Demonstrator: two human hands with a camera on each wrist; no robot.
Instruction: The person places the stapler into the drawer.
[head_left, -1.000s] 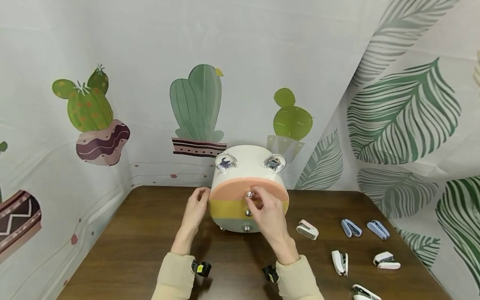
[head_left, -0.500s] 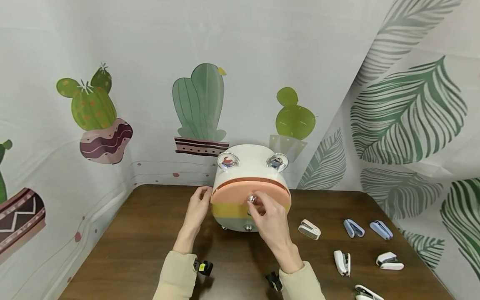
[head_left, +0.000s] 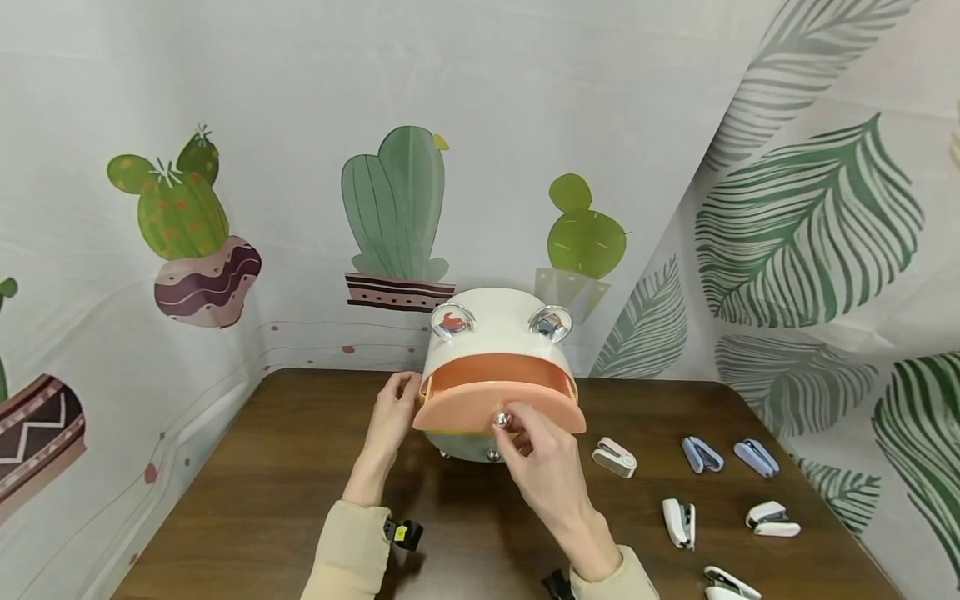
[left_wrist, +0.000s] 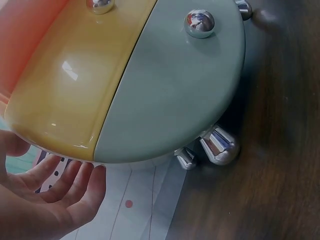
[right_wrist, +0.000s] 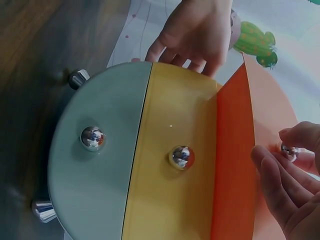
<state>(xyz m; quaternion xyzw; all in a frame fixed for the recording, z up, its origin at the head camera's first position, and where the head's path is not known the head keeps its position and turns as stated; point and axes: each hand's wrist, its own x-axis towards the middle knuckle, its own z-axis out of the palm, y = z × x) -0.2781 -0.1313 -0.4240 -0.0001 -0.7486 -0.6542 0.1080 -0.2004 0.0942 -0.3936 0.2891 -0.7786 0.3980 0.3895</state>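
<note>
A small rounded cabinet with a white shell and two clear, eye-like bumps stands on the table. Its peach top drawer is pulled partway out, and the right hand pinches the silver ball knob on its front. Below it, the yellow drawer and the grey-green drawer are closed flush, each with its own silver knob. The left hand rests its fingertips against the cabinet's left side, fingers loosely bent, thumb near the front edge.
Several mini staplers lie on the brown table to the right: a pink-and-white stapler nearest the cabinet, a blue stapler and another blue stapler behind, and white staplers in front. A cactus-print cloth hangs behind.
The right hand has drawn the peach drawer out toward the person, from closed to partly open, showing its inside. The left hand has stayed at the cabinet's side.
</note>
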